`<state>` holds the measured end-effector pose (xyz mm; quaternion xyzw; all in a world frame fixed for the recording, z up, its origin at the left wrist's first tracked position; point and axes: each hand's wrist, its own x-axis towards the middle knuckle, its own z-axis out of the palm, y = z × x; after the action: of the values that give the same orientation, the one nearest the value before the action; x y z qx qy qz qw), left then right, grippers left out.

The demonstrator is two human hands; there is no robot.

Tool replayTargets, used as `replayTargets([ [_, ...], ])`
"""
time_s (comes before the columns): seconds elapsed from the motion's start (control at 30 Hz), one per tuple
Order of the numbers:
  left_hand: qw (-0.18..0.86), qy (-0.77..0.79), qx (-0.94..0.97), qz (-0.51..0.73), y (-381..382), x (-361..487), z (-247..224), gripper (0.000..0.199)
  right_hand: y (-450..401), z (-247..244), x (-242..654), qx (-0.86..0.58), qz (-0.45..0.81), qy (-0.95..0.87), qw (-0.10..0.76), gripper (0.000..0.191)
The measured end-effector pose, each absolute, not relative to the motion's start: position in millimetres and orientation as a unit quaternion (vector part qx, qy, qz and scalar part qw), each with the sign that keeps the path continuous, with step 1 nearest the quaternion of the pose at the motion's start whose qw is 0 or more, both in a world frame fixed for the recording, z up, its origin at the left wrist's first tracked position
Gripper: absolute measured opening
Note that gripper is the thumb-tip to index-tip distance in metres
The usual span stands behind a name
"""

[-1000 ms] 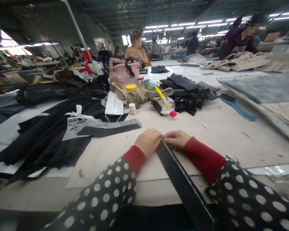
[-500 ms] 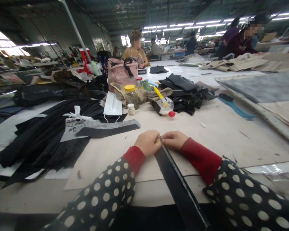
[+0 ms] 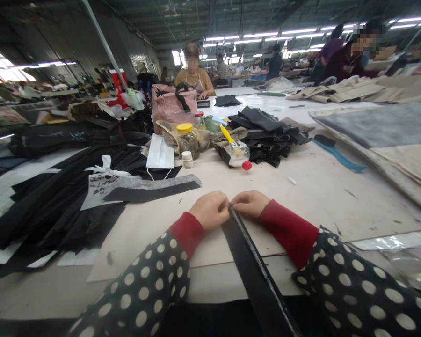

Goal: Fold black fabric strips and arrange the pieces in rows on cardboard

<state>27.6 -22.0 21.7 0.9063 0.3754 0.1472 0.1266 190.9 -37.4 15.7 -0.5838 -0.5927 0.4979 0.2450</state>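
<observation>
A long black fabric strip (image 3: 247,255) runs from the table's front edge up to my two hands, with a pale grey line along its right edge. My left hand (image 3: 211,209) is closed on the strip's far end, thumb and fingers pinched together. Close beside it, my right hand (image 3: 250,203) pinches the same end at the edge with the pale line. The fingertips of both hands almost meet, and they hide the strip's very tip. Under the hands lies a beige board (image 3: 154,243).
Black fabric pieces (image 3: 66,201) are heaped at left, near a grey-edged strip (image 3: 154,188) and a face mask (image 3: 160,153). Beyond my hands are a yellow-lidded jar (image 3: 187,140), a small white bottle (image 3: 187,160) and a yellow-handled brush (image 3: 231,140). A co-worker (image 3: 192,77) sits across the table.
The whole view has shifted slightly, so most things appear a little further left. Both hands keep their pinch at the far end of the strip.
</observation>
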Motion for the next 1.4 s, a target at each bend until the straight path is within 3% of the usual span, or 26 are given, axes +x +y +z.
replayTargets([
  [0.5,0.238,0.346,0.894,0.157,-24.1,20.8,25.3,0.006,-31.9,9.8,199.6,-0.603,0.406,-0.643,0.239,0.015],
  [0.7,0.304,0.375,0.847,0.224,-16.8,18.8,25.8,0.019,-33.2,12.7,198.8,-0.6,0.471,-0.6,0.242,0.015],
  [0.87,0.243,0.428,0.818,0.298,-9.3,18.1,21.9,0.018,-34.1,14.4,197.7,-0.579,0.506,-0.585,0.258,0.012],
  [1.4,0.353,0.422,0.797,0.247,-11.1,21.2,12.1,0.019,-38.0,19.8,193.3,-0.569,0.572,-0.524,0.274,0.022],
])
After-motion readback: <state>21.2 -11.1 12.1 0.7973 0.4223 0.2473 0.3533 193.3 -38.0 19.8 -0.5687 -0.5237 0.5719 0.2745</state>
